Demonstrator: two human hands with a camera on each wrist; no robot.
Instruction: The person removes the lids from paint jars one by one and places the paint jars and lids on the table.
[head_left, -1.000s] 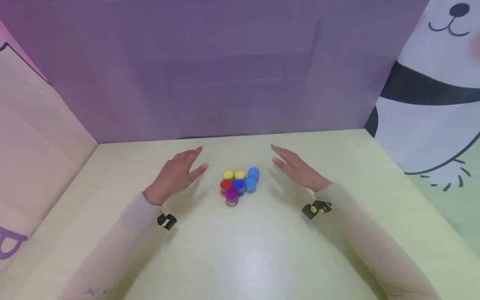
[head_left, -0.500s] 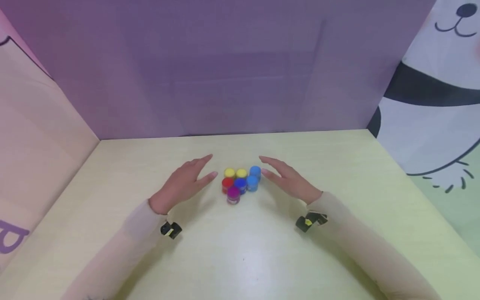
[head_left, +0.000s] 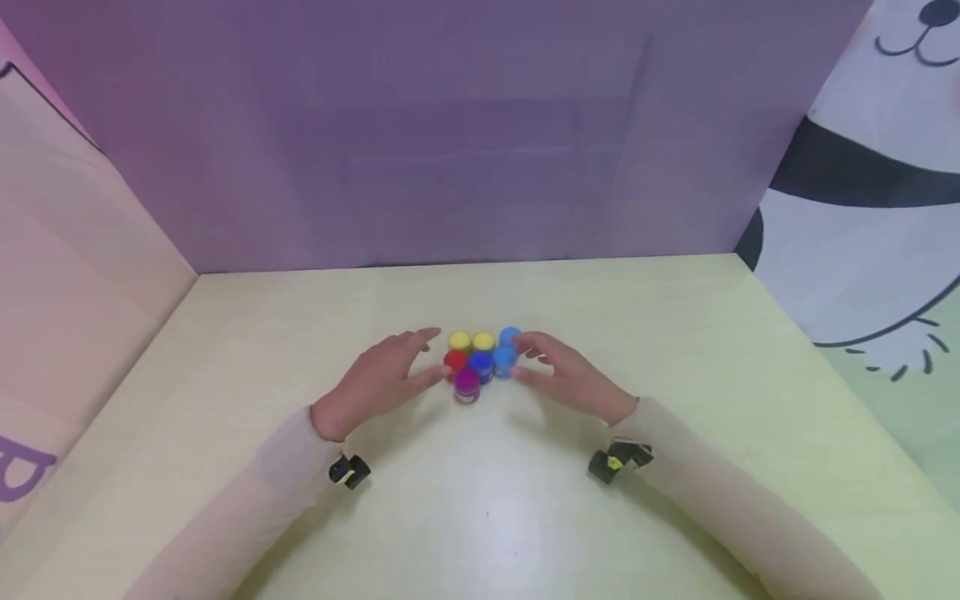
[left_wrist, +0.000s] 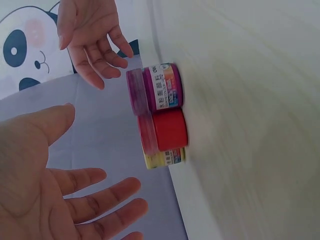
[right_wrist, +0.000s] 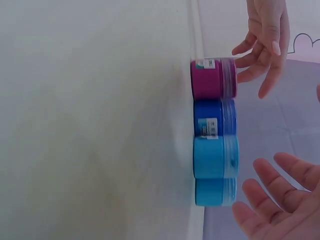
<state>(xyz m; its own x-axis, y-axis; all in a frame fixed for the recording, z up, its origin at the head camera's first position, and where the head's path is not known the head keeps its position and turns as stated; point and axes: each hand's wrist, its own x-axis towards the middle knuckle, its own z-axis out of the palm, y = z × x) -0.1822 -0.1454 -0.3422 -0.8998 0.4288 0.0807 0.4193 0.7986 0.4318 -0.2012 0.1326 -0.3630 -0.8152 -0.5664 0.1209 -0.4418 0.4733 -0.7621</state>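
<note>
Several small paint jars with clear lids stand in a tight cluster. A purple jar [head_left: 467, 387] is foremost, with a red jar [head_left: 454, 363] and a dark blue jar [head_left: 481, 365] behind it. Two yellow jars [head_left: 460, 341] stand at the back, and two light blue jars [head_left: 505, 360] at the right. My left hand [head_left: 381, 379] hovers left of the cluster, nearest the red and yellow jars [left_wrist: 165, 157]. Opposite, my right hand [head_left: 573, 379] is nearest the light blue jars [right_wrist: 210, 157]. Both hands have spread, slightly bent fingers and hold nothing; in the wrist views they appear apart from the jars.
The jars stand on a pale wooden table [head_left: 480, 500]. A purple panel [head_left: 450, 142] rises behind the table's far edge. Pale panels [head_left: 67, 233] flank the left, and a panda print [head_left: 862, 250] is on the right. Each wrist wears a small black camera [head_left: 349, 471].
Both hands have moved inward and slightly down toward the jars from either side, and their fingers have bent a little more. The jars keep their arrangement.
</note>
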